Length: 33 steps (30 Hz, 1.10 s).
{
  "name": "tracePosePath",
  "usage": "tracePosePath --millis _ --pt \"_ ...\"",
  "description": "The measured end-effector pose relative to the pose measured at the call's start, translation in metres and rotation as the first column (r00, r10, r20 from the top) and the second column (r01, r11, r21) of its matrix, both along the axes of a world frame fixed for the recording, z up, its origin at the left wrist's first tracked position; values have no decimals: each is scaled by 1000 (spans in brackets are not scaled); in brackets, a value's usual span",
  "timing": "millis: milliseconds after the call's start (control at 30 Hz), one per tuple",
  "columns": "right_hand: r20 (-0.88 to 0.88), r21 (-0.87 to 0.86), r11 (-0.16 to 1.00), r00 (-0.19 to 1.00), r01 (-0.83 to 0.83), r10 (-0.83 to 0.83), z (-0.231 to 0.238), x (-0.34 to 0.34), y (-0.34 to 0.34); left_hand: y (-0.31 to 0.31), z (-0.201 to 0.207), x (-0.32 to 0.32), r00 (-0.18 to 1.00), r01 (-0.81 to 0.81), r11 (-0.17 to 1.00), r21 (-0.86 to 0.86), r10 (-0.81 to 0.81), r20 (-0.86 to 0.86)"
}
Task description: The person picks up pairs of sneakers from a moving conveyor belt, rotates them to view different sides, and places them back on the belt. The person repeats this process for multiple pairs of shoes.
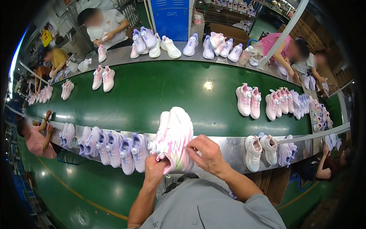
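Pink-white shoe (180,133): held near picture centre, clock centred on it; toe pointed to 12 o'clock, collar to 7.
Left hand (154,170): at 7 o'clock; collar gripped by the fingers, tips partly hidden.
Right hand (209,153): at 4 o'clock; fingers curled, thumb and index close together beside the shoe's right edge; whether anything is pinched cannot be told.
Second shoe (162,124): partly covered by the held one, at 10 o'clock.
Counter (230,152): lilac shoes (139,152) lined up at 9, white pair (253,154) placed at 3.
Green belt (171,84): pink pairs (244,102) stood at 10 and 2.
Co-worker (116,21): white-shirted, seen at 11.
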State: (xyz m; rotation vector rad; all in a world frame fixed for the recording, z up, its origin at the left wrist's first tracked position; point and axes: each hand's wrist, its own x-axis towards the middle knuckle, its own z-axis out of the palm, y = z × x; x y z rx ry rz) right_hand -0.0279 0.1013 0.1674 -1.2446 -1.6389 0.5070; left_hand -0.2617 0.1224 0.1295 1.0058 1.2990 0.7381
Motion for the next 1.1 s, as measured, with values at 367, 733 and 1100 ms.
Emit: tracePosePath --millis 367,733,1100 --pt "-20 -8 999 999 49 -49 16 31 58 -8 -21 -11 997 39 998 58 -42 57" --pt "50 -101 994 997 -50 55 5 40 61 -6 -23 -13 905 242 950 196 -148 -400" --pt "23 -191 973 990 -133 140 -12 21 45 -49 -15 -20 872 146 980 137 -62 -486"
